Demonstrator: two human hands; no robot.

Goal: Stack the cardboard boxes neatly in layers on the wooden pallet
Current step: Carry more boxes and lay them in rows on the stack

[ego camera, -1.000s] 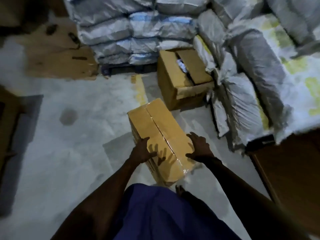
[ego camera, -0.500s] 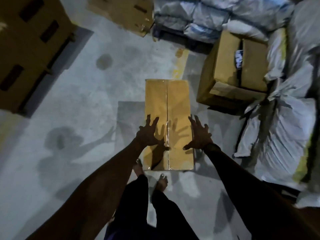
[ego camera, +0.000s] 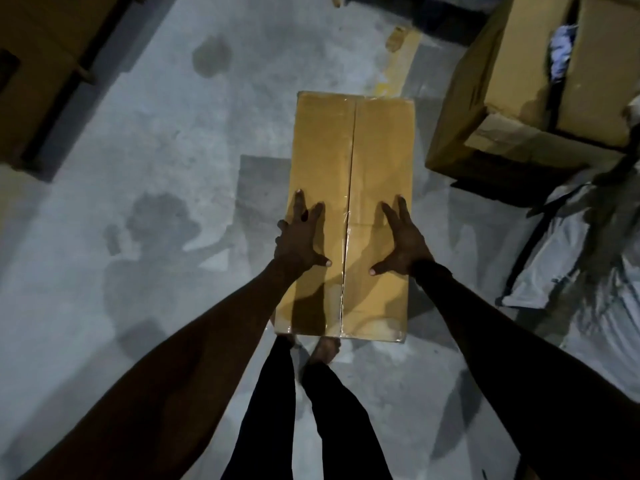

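Observation:
A long taped cardboard box stands on the concrete floor just ahead of my bare feet, its centre seam running away from me. My left hand lies flat on the left half of its top, fingers spread, some reaching over the left edge. On the right half lies my right hand, also flat with fingers spread. At the top left a wooden pallet is partly in view.
A larger cardboard box with open flaps stands at the upper right, close to the taped box. White sacks lie along the right side. Dark stains mark the grey floor to the left.
The view has swung downward and closer. Both hands have come down from hovering over the box to lying flat on its top. The box now sits square in front of me.

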